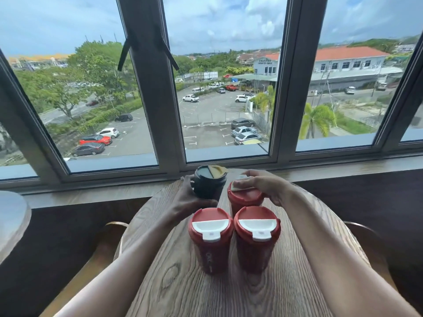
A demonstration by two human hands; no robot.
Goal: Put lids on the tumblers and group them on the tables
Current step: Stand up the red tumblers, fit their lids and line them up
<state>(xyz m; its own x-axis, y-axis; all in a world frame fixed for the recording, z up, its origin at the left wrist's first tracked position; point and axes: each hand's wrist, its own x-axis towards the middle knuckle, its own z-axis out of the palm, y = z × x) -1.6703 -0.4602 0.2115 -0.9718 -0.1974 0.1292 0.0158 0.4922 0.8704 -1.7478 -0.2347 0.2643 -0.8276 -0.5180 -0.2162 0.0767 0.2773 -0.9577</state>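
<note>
Lower centre of frame: a round wooden table [206, 291], grain and a knot plain on its near part. At frame centre-bottom, two red tumblers side by side and touching or nearly so, both upright, both capped with red lids carrying white flip tabs: left tumbler [210, 241], right tumbler [256, 239]. Bare forearms reaching in from the lower left and lower right corners, flanking that pair. Just behind the right tumbler, a third red tumbler [243, 199], upright, lid on, its white tab partly covered. Right hand [265, 186] laid over that lid from the right, fingers curled down onto the top and pressing or gripping it; exact hold on the tab not clear. To the left of it, at the far edge of the table, a dark tumbler [209, 185], upright, with a dark lid and a pale yellowish tab. Left hand [188, 200] wrapped around the dark tumbler's left side and lower body, closed on it. All four tumblers clustered near each other on the far half of the table. Curved wooden chair backs [114, 225] showing at both sides below the table rim. Edge of a second table [13, 216] at mid left. Beyond, a wooden sill [343, 167] and a dark-framed window [155, 99] filling the upper frame, with a car park, trees and an orange-roofed building outside.
</note>
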